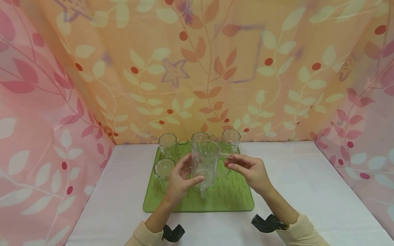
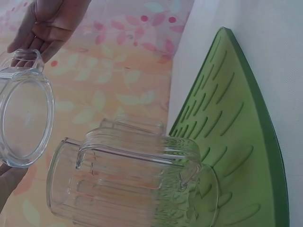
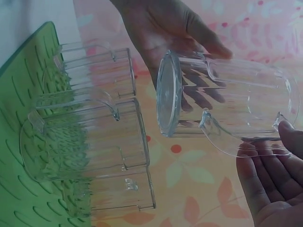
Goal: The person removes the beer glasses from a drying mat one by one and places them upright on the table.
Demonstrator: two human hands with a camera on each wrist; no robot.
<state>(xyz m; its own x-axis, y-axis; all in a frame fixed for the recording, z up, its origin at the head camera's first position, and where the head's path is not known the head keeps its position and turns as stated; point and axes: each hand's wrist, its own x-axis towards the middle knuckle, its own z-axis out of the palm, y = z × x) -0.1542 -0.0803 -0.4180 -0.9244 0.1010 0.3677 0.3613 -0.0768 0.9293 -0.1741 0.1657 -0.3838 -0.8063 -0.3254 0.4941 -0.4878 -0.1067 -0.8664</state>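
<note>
A clear, cylindrical, handled mug [image 1: 205,155] is held up over the ribbed green rectangular mat [image 1: 232,196], the left hand [image 1: 181,181] curled round its body, the right hand [image 1: 248,169] pinching its handle at three o'clock. I see more clear mugs [image 1: 168,143] standing at nine and ten.

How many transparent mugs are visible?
5 visible: one held mug between left hand and right hand; on the green mat, a front-left mug, back-left mug, back-middle mug and back-right mug. The held mug may hide another.

Smooth, glossy mug [image 1: 205,164] (glass-like); matt, ridged, rubbery mat [image 1: 227,201].
</note>
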